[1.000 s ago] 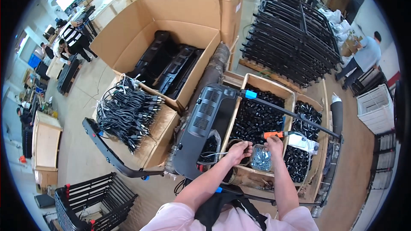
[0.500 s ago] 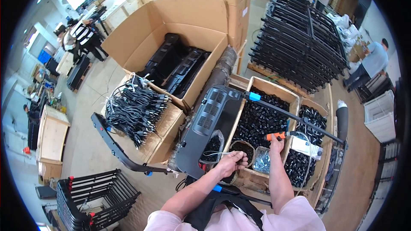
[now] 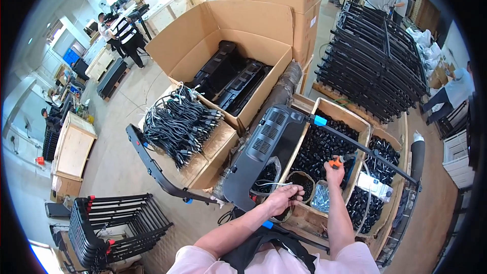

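While your left hand (image 3: 282, 199) pinches the thin white wires (image 3: 269, 184) at the lower end of the black panel (image 3: 266, 148), keep them snug against the housing so they don't snag. That panel lies tilted across the rim of the wooden crate (image 3: 310, 106), beside the round cup (image 3: 300, 181). Your right hand (image 3: 335, 173) is closed around the orange-handled tool (image 3: 339, 161), raised over the crate's small black parts (image 3: 324, 144). Bring the tool tip down square, steady the wires first. Left forearm comes in low from the bottom edge, wrist bent inward; right forearm runs near upright. Cable bundles (image 3: 180, 124) sit on the box to your left
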Tool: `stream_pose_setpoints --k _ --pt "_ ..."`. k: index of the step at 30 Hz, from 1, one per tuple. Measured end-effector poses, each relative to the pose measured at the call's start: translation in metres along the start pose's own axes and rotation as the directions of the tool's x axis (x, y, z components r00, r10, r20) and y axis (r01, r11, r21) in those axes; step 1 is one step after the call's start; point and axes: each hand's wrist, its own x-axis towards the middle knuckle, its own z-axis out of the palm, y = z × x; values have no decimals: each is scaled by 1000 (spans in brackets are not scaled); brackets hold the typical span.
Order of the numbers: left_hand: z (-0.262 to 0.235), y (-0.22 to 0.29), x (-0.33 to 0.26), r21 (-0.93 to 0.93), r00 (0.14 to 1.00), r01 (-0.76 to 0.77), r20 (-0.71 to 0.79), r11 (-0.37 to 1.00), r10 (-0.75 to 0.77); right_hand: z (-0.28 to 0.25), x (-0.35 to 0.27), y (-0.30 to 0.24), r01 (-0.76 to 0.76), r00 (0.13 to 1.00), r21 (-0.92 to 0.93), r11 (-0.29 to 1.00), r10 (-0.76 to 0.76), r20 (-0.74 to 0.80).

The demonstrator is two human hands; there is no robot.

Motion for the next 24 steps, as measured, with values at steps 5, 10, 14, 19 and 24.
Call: stream_pose_setpoints --k 5,10,14,19,24 --pt "-13 14 11 109 999 -19 36 994 15 -52 -38 -94 101 991 325 940 -126 55" --pt "-10 29 26 61 999 -36 -5 997 36 -74 -44 -117 184 973 444 877 -225 42" --pt "-18 55 21 71 998 -38 46 997 35 -60 -61 -150 195 974 485 853 -227 8" --pt "-29 73 26 26 993 -56 110 998 52 -40 -74 -185 150 983 501 853 -184 19" --pt "-37 82 34 -43 992 -95 84 994 99 -23 -76 -209 193 963 492 849 -259 69"
